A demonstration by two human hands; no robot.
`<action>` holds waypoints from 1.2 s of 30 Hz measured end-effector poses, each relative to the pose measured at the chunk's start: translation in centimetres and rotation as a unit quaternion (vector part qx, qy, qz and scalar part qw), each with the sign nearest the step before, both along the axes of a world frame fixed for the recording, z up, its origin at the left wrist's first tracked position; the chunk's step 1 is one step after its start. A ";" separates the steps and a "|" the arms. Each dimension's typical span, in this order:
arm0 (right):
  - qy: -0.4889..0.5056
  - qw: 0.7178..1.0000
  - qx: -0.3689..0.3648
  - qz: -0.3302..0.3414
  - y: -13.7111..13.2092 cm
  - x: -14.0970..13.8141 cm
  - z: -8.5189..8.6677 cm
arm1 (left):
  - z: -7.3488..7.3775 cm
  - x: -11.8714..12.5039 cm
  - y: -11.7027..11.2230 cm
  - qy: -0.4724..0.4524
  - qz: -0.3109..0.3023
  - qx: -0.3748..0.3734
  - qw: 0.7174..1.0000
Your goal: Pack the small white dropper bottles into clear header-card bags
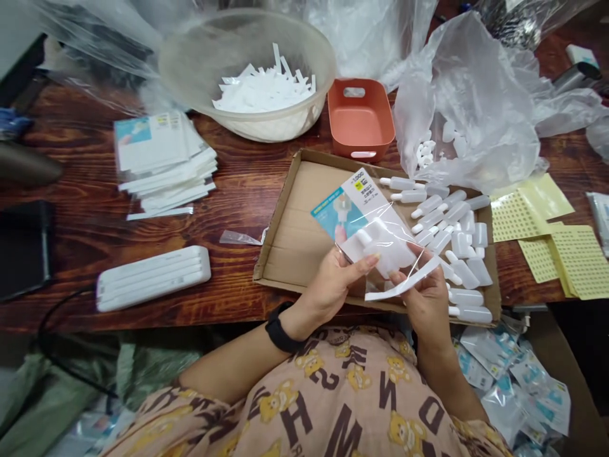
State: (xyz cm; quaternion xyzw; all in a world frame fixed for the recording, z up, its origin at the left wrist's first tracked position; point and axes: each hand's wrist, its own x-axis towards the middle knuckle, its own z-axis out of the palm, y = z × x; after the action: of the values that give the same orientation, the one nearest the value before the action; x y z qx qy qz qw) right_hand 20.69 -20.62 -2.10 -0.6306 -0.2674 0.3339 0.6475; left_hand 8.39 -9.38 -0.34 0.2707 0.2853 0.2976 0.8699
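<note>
A clear plastic packet with a blue and white printed card is held over the cardboard tray. Through its film a white bottle-like piece shows. My left hand grips the packet's left side, thumb on top. At the packet's near end, my right hand pinches the film beside a white strip that runs along the flap. Several small translucent bottles with white caps lie in the right part of the tray, close to my right hand.
A stack of carded packets lies left, above a white sealing device. Behind are a bowl of white strips, an orange basket and a plastic bag. Yellow sticker sheets lie right; packets fill a box below.
</note>
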 end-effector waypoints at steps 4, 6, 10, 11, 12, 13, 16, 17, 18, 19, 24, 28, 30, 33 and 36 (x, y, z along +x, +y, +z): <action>0.015 0.999 -0.016 0.045 0.1 -0.2 -0.1 | 0.1 -0.6 1.1 -0.013 -0.032 0.004 0.999; 0.017 0.997 -0.016 0.073 0.0 -0.4 -0.6 | 0.2 -0.5 1.5 -0.014 -0.005 -0.004 1.000; -0.117 0.988 -0.018 0.096 -0.4 -0.1 -1.8 | 0.3 0.0 1.2 -0.015 0.041 -0.017 0.999; -0.178 0.980 -0.020 0.089 -0.4 0.1 -2.0 | 0.2 0.1 0.9 -0.017 0.042 -0.017 0.999; -0.239 0.967 -0.022 0.082 -0.4 0.3 -2.1 | 0.1 0.2 0.5 -0.019 0.038 -0.017 0.999; -0.297 0.952 -0.022 0.075 -0.4 0.5 -2.1 | -0.1 0.2 0.1 -0.021 0.028 -0.018 0.999; -0.430 0.900 -0.001 0.076 0.0 1.1 -1.5 | -0.7 0.2 -1.0 -0.022 -0.022 -0.035 0.999; -0.456 0.886 0.008 0.082 0.2 1.2 -1.2 | -0.9 0.1 -1.2 -0.020 -0.041 -0.046 0.998; -0.473 0.877 0.014 0.088 0.4 1.4 -0.8 | -1.1 0.0 -1.3 -0.016 -0.058 -0.060 0.996; -0.479 0.872 0.018 0.094 0.6 1.5 -0.6 | -1.2 -0.1 -1.3 -0.013 -0.071 -0.072 0.995; -0.451 0.889 0.033 0.080 1.1 1.4 -0.5 | -1.1 -0.1 -0.4 0.002 -0.033 -0.059 0.998; -0.468 0.882 0.057 0.006 1.3 0.8 -1.2 | -0.8 0.6 -0.8 -0.009 0.022 -0.035 0.999; -0.478 0.876 0.057 -0.010 1.2 0.7 -1.4 | -0.8 0.9 -1.4 -0.015 0.025 -0.038 0.999; -0.481 0.876 0.038 -0.005 1.0 0.6 -1.5 | -1.0 1.1 -2.1 -0.020 0.016 -0.048 0.999; -0.489 0.872 0.017 0.011 0.8 0.5 -1.4 | -0.8 1.1 -2.4 -0.023 0.012 -0.057 0.998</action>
State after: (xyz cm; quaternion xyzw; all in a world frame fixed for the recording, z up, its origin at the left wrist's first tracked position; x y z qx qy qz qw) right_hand 21.23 -19.84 -3.49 -0.6994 -0.5623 -0.0150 0.4410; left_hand 9.53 -11.80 -1.12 0.2100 0.2856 0.2975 0.8865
